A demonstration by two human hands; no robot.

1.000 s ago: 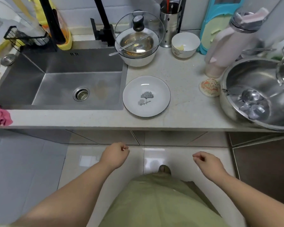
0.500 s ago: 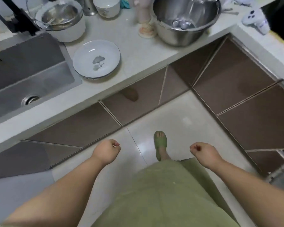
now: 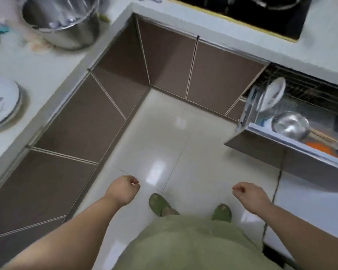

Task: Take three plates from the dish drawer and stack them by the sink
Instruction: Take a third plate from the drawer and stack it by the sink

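Observation:
A white plate with a grey tree print (image 3: 2,103) lies on the pale counter (image 3: 47,71) at the far left; its edge looks like a stack, blurred. At the right the dish drawer (image 3: 293,145) stands pulled out. A white plate (image 3: 272,95) stands upright in its rack, with a steel bowl (image 3: 290,124) beside it. My left hand (image 3: 123,190) and my right hand (image 3: 249,195) hang over the floor, both loosely fisted and holding nothing. The drawer is ahead and to the right of my right hand.
A big steel pot (image 3: 66,22) stands on the counter at the upper left. A black cooktop (image 3: 252,10) sits in the far counter. Brown cabinet doors (image 3: 164,55) line the corner. Glossy tiled floor (image 3: 164,143) lies ahead of my green slippers (image 3: 158,203). Something orange (image 3: 320,148) lies in the drawer.
The view has swung right, away from the sink. The plate on the counter slid to the left edge and the open dish drawer came into view. Both hands stay fisted and empty.

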